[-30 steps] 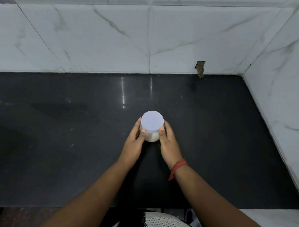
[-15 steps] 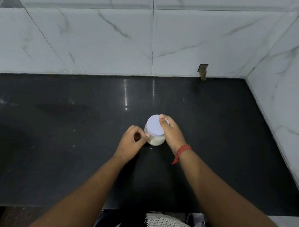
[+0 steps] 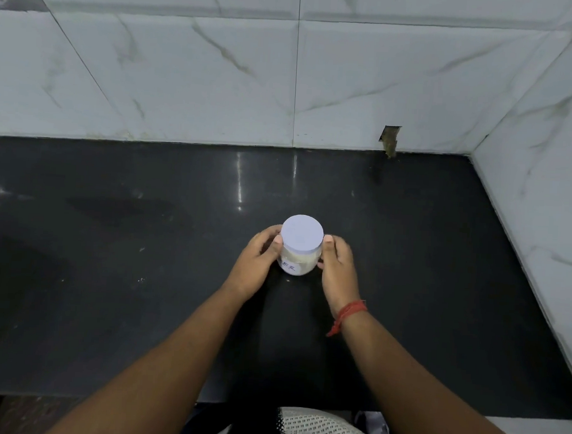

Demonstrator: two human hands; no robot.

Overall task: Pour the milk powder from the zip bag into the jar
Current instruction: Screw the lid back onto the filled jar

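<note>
Head view: lidded jar (image 3: 298,255) upright on black stone counter (image 3: 111,275), midway between front edge and marble-tiled wall (image 3: 218,82). Cradled from both sides, left hand (image 3: 254,264) curled round one flank, thumb at rim of pale lilac lid (image 3: 302,233); right hand (image 3: 336,268), red thread (image 3: 347,314) at wrist, wrapped round the other. Likely steadied so for setting square or turning handwritten label (image 3: 289,266) forward. Long axis vertical, lid skyward, mouth sealed. White powder showing through clear wall. No zip bag in sight. Judged late in task, pouring apparently done.
</note>
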